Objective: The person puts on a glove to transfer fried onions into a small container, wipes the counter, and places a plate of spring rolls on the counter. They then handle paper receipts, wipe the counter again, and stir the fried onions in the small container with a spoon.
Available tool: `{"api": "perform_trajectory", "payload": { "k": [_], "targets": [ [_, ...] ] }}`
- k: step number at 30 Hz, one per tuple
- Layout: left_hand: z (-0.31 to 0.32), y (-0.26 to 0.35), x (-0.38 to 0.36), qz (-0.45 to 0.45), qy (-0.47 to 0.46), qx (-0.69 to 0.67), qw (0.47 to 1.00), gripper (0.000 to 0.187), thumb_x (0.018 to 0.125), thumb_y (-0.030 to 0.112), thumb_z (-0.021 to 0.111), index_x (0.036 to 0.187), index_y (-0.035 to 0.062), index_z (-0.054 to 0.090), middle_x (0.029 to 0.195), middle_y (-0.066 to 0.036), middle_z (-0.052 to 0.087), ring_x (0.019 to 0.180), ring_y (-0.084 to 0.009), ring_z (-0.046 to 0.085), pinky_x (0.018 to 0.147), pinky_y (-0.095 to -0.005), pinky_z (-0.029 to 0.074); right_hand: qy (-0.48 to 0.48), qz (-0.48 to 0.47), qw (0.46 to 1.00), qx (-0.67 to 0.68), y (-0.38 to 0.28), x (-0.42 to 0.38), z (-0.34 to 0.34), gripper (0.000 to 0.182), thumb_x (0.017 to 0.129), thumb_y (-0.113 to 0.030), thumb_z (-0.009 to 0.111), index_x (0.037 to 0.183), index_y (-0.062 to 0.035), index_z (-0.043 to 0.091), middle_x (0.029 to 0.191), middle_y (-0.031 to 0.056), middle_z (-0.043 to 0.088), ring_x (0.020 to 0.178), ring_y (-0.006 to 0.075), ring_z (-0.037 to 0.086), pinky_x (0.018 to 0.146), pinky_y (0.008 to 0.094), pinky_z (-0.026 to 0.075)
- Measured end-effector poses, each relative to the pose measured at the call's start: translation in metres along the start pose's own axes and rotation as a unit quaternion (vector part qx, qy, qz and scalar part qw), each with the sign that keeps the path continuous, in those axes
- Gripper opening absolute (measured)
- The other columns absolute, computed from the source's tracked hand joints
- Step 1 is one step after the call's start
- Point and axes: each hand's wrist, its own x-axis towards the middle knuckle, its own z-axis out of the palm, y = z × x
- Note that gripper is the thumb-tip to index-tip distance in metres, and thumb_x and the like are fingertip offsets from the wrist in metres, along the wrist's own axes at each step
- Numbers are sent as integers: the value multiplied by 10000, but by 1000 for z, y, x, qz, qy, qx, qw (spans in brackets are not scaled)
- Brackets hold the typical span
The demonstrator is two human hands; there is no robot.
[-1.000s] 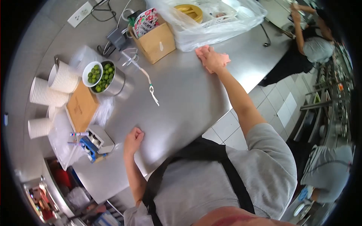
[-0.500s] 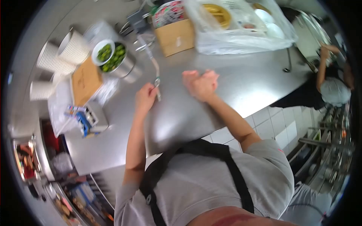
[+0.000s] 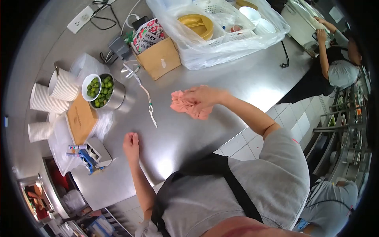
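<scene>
The left hand [image 3: 131, 144] is rested on the steel table [image 3: 205, 130], fingers curled together, nothing held. To its right, a pink cloth [image 3: 185, 106] is bunched in the right hand's [image 3: 203, 98] closed grip, raised above the table.

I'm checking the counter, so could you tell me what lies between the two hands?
Only bare steel counter separates the left hand from the right hand with its pink cloth, in the head view.

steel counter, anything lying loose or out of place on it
A thin white strip trails loose across the bare steel counter from the clutter near the cardboard box. Nothing looks spilled or broken.
</scene>
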Motion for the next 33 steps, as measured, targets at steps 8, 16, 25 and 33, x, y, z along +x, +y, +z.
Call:
{"api": "perform_trajectory", "payload": {
  "k": [8, 16, 25, 33],
  "targets": [
    [13, 4, 3, 58, -24, 168, 984, 262, 895, 236, 368, 824, 55, 543, 766, -194, 569, 685, -393, 547, 598, -462, 422, 202, -14, 979, -1, -25, 30, 46, 347, 739, -179, 592, 1083, -135, 592, 1001, 134, 619, 887, 320, 592, 746, 393, 468],
    [-11, -2, -47, 188, -20, -47, 981, 127, 745, 13, 467, 837, 57, 544, 722, -109, 563, 733, -289, 558, 660, -387, 445, 134, 62, 989, -25, -20, 37, 44, 397, 746, -11, 441, 1134, -17, 528, 1071, 217, 575, 988, 338, 554, 866, 385, 421],
    [-168, -90, -182, 162, 16, -1, 987, 62, 726, 17, 441, 695, 51, 481, 650, -103, 538, 630, -297, 530, 577, -389, 406, 348, -30, 923, -161, -128, 51, 112, 489, 748, -43, 532, 1232, -70, 467, 1133, 154, 542, 1012, 304, 530, 851, 385, 423],
    [-231, -308, -351, -108, 84, 13, 990, 58, 765, 54, 465, 719, 30, 491, 650, -129, 519, 632, -264, 512, 601, -358, 408, 71, -86, 986, -127, -353, 181, 211, 398, 715, -167, 641, 1093, -77, 556, 927, 134, 588, 785, 269, 576, 730, 361, 451]
  ]
}}
